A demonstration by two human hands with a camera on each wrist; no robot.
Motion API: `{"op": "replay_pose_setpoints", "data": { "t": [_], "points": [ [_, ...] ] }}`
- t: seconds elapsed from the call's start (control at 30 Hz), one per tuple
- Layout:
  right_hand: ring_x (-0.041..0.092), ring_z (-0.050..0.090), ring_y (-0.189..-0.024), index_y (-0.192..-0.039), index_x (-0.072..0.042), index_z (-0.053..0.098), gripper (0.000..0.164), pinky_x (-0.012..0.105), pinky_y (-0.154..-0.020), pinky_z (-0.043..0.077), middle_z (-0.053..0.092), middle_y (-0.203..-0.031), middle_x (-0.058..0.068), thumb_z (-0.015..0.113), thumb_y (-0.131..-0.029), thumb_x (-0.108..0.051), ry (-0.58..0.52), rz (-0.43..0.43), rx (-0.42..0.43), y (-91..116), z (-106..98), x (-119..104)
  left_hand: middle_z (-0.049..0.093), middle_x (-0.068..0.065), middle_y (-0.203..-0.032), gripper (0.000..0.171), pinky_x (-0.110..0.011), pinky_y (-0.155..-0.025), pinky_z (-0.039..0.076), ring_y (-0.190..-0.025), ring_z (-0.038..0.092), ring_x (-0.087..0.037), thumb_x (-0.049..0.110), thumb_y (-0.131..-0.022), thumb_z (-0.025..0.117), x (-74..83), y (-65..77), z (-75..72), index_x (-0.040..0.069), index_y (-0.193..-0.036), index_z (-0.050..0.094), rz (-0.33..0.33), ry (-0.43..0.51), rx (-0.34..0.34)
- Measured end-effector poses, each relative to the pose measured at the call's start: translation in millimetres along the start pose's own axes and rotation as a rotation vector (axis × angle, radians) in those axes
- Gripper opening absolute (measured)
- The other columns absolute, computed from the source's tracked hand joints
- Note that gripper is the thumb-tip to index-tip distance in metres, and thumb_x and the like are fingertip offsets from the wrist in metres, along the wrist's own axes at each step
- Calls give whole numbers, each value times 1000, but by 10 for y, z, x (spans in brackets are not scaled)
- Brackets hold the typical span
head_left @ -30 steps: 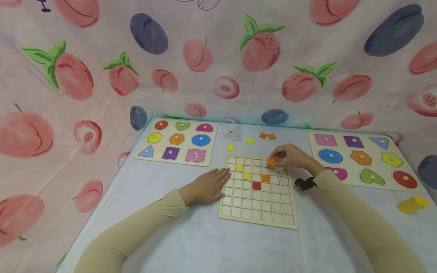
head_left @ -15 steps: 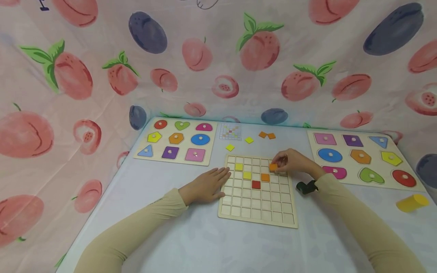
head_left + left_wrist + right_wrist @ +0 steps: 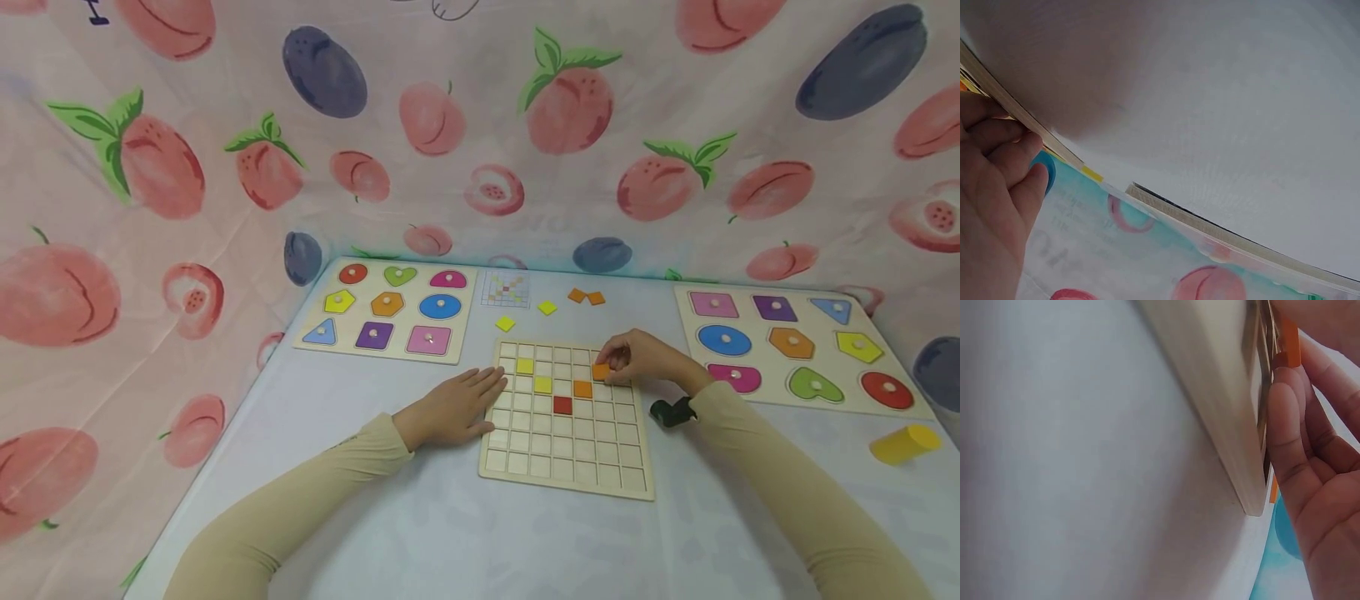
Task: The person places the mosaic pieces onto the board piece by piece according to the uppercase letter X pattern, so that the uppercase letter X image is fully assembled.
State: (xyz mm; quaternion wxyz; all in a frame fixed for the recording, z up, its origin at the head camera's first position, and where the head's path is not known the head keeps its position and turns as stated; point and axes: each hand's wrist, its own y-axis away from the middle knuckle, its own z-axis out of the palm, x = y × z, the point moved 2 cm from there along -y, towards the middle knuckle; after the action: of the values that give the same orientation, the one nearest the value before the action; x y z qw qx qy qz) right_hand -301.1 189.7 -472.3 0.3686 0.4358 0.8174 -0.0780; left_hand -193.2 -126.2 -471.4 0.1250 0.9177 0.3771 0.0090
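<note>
My right hand point(image 3: 636, 357) pinches an orange square tile point(image 3: 601, 372) over a cell near the far right corner of the wooden grid board point(image 3: 540, 450). In the right wrist view, that tile point(image 3: 1291, 347) stands tilted between thumb and fingers, right at the grid's raised ridges. Flat at the board's left edge rests my left hand point(image 3: 453, 408), its fingers straight and fingertips on the rim. Cells of the board hold a red tile point(image 3: 562, 406), another orange tile point(image 3: 582, 389) and two yellow tiles point(image 3: 525, 366), all running diagonally.
Behind the board lie two loose yellow tiles point(image 3: 547, 307), two loose orange tiles point(image 3: 596, 297) and a printed pattern card point(image 3: 506, 288). Knobbed shape puzzles flank it, one at left point(image 3: 400, 337) and one at right point(image 3: 760, 337). A yellow cylinder point(image 3: 903, 444) is at far right.
My right hand has brought the orange tile slightly nearer and to the right, lowering it from the board's far row toward the second row. The left hand has stayed put.
</note>
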Motion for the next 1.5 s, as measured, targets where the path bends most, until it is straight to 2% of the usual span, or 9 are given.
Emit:
{"op": "replay_pose_setpoints", "data": {
  "t": [0.23,0.63,1.03,1.27,1.5],
  "points": [
    [12,51,-69,-92,-4,69,23,19,-60,46,60,-76,1,78,-74,-14,13,-13,-15,18,-2,-29,18,-7,-158,72,-34,-120,18,-147,18,-20,49,-96,39,6,7,-17,8,-150,19,-1,4,6],
    [15,51,-74,-93,-7,69,23,19,-64,47,60,-78,0,79,-74,-17,13,25,-20,27,11,-10,19,-8,-158,71,-35,-120,19,-146,18,-21,49,-96,39,8,10,-28,7,-150,19,0,24,9],
    [16,51,-75,-93,-8,69,21,21,-65,47,60,-80,0,78,-75,-14,12,23,-19,19,5,-4,17,-7,-158,72,-35,-120,18,-147,17,-21,50,-96,38,-3,2,0,8,-151,18,0,2,7],
    [14,51,-74,-93,-8,70,20,20,-65,47,61,-80,0,78,-75,-14,28,7,-18,16,2,-29,17,-7,-158,72,-34,-121,17,-147,16,-20,50,-96,38,-8,-3,11,8,-151,18,-1,9,6],
    [10,57,-75,-97,-8,71,26,17,-70,52,66,-83,1,78,-76,-19,44,-21,-16,27,-66,-36,16,-8,-158,71,-35,-121,17,-147,16,-21,49,-97,38,-13,1,13,7,-151,18,3,17,9]
  ]
}}
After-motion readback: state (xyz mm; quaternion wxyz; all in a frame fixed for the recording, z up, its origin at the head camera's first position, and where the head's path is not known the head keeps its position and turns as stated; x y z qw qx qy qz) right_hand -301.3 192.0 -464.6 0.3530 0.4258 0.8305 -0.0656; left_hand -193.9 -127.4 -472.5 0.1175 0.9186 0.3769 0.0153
